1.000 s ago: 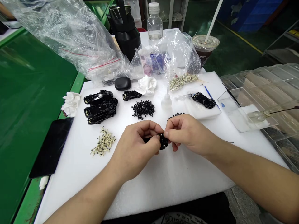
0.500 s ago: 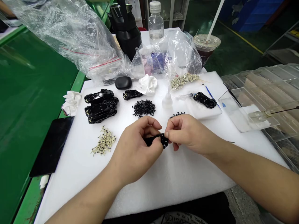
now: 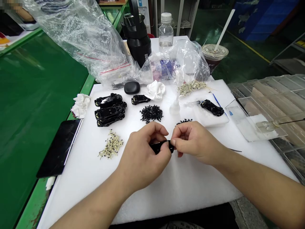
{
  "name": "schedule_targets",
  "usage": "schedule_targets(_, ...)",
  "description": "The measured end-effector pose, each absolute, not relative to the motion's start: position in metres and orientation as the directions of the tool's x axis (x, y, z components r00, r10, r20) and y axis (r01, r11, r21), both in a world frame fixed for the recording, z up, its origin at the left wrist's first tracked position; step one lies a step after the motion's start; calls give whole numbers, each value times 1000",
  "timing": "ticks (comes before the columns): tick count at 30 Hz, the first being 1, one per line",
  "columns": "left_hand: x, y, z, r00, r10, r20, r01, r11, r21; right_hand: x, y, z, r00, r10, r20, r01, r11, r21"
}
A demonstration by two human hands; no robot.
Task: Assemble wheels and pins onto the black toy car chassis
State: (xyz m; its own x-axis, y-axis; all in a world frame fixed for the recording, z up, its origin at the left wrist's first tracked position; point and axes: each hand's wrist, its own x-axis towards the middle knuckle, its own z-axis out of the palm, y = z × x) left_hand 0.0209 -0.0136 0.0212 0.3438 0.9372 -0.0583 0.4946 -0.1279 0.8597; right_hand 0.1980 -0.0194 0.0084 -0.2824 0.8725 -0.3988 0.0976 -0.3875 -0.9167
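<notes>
My left hand (image 3: pixel 145 156) is wrapped round a small black toy car body (image 3: pixel 157 147), thumb on top. The fingertips of my right hand (image 3: pixel 195 143) are pinched at the car's right end; anything between them is too small to make out. Beyond the hands lie a pile of tiny black parts (image 3: pixel 151 114) and a smaller black pile (image 3: pixel 184 121). Pale parts with dark tips (image 3: pixel 111 144) are heaped to the left. Several black toy cars (image 3: pixel 111 111) sit at the back left, one car (image 3: pixel 140 99) stands near the middle, another (image 3: pixel 212 107) at the right.
A white foam board (image 3: pixel 166 197) bears everything. Behind are a black bottle (image 3: pixel 139 44), a clear bottle (image 3: pixel 166 31), plastic bags (image 3: pixel 88 41) and a drink cup (image 3: pixel 214 54). A dark tablet (image 3: pixel 59 149) lies left; a glass vial (image 3: pixel 267 126) and clear trays (image 3: pixel 293 105) are right.
The view has shifted, so the board and its contents appear slightly lower and further right. Both hands stay at the car, with the right fingertips still at its right end.
</notes>
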Motion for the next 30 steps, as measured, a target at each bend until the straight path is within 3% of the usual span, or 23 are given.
schedule_targets(18, 23, -13, 21, 310, 936, -168, 444, 13, 896, 201, -19, 9, -293, 871, -394, 73, -391, -917)
schedule_targets(25, 23, -14, 21, 346, 926, -148, 392, 0, 920, 200, -18, 9, -305, 860, -409, 49, -415, -908)
schedule_targets(30, 23, -15, 20, 334, 940, -72, 460, -96, 883, 203, -19, 10, -310, 851, -423, 65, -425, -903)
